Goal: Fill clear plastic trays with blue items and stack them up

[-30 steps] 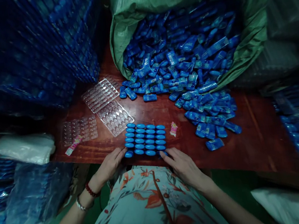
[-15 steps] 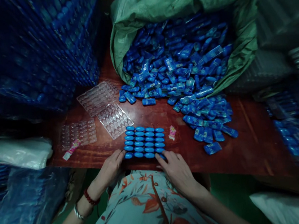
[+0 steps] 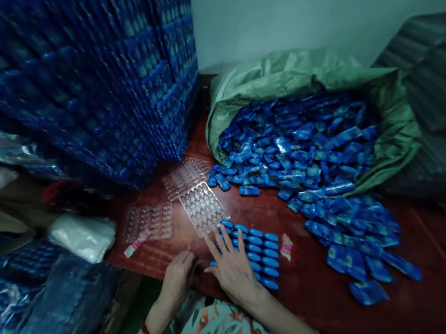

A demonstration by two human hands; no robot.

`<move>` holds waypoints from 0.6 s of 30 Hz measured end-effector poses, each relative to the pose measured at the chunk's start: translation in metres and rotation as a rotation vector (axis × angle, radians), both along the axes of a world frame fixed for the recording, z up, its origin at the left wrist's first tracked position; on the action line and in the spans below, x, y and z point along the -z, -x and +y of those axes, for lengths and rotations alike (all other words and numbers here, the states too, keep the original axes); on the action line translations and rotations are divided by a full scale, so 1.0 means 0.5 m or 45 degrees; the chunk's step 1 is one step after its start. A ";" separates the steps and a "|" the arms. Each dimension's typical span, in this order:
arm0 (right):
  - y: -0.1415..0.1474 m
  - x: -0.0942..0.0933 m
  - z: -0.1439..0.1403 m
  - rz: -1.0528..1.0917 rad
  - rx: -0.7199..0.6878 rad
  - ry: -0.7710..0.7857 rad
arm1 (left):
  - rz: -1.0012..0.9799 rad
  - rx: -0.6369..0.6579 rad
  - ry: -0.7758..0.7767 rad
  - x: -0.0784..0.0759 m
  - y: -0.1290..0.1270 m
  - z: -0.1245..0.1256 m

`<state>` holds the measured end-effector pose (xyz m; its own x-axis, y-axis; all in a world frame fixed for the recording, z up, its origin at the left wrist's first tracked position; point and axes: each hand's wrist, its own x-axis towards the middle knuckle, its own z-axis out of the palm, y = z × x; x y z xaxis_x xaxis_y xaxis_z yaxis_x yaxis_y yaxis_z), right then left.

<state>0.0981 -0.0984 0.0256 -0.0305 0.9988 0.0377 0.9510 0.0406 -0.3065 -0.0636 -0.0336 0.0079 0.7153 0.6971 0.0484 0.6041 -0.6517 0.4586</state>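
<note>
Rows of glossy blue oval pieces (image 3: pixel 270 262) lie packed as a block near the table's front edge. My right hand (image 3: pixel 233 267) is laid flat over the block's left part, fingers spread, and hides some pieces. Just left of it, at the table edge, my left hand (image 3: pixel 180 278) is closed with its fingers curled under. Whatever it may hold is hidden. Beyond the block lies a clear moulded plastic tray (image 3: pixel 202 208), with a second clear tray (image 3: pixel 148 222) to its left and a third clear tray (image 3: pixel 185 176) behind.
A green sack (image 3: pixel 400 134) lies on its side, spilling small blue packets (image 3: pixel 347 222) over the red-brown table (image 3: pixel 431 239). Tall stacks of blue packs (image 3: pixel 116 93) rise at the left. A pink wrapper (image 3: pixel 286 247) sits right of the block; folded clear plastic (image 3: pixel 83 235) lies far left.
My right hand has moved from the block's front right corner onto its left part, fingers now spread. My left hand has drawn off the block's left side. The view has tilted up and leftward.
</note>
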 end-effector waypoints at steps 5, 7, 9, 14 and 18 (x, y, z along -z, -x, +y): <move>0.001 0.017 0.001 -0.017 -0.049 -0.039 | -0.416 -0.050 0.174 0.030 -0.006 -0.043; -0.010 0.022 -0.001 -0.041 -0.064 -0.102 | -0.521 -0.041 0.204 0.046 -0.023 -0.065; -0.025 0.017 -0.012 -0.055 -0.048 -0.163 | -0.573 -0.034 0.231 0.049 -0.039 -0.081; -0.079 -0.020 -0.072 0.047 0.066 -0.210 | -0.563 0.050 0.299 0.016 -0.053 -0.079; -0.147 -0.013 -0.140 0.189 0.504 -0.256 | -0.492 0.165 0.160 0.021 -0.044 -0.048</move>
<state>0.1713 -0.1684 0.0320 0.3720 0.9049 0.2070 0.8516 -0.2440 -0.4638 -0.0416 -0.0579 -0.0025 0.7433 0.6202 0.2508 0.2889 -0.6357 0.7158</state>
